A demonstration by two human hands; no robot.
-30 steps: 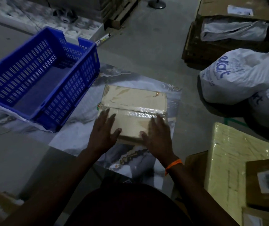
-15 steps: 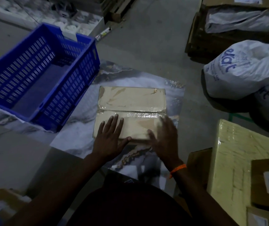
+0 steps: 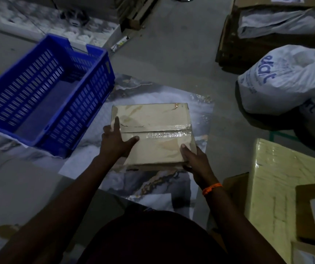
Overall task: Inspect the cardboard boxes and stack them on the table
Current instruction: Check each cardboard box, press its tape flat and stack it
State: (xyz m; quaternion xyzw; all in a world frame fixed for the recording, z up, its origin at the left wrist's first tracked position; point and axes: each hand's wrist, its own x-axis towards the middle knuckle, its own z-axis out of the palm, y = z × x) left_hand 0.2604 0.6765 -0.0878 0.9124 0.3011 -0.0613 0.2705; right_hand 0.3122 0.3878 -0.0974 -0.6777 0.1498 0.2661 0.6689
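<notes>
Dim, head-height view looking down at a person's two bare arms reaching forward. Both hands hold one flat, tan cardboard box [image 3: 152, 130] above the middle of a marble-patterned surface [image 3: 152, 189]. It is not clear whether the box rests on the surface or is slightly raised.

The left hand [image 3: 114, 143] is at the box's left edge. Its thumb and straight index finger are spread on the top face, and its other fingers curl over the side. The right hand [image 3: 194, 159] grips the near right corner with the thumb on top. Its fingers wrap around the edge and are mostly hidden beneath. An orange wristband [image 3: 212, 188] circles the right wrist.

A strip of shiny clear tape [image 3: 170, 133] runs across the box top along the flap seam.

A blue slotted plastic crate [image 3: 88, 103] sits on the left part of the surface, just beside the box. On the right, near the person, is a pale yellow parcel wrapped in film [image 3: 278, 178]. A brown box with a white label [image 3: 314, 212] lies on top of it. Farther back on the right, white printed sacks [image 3: 286, 79] lie on the grey floor.
</notes>
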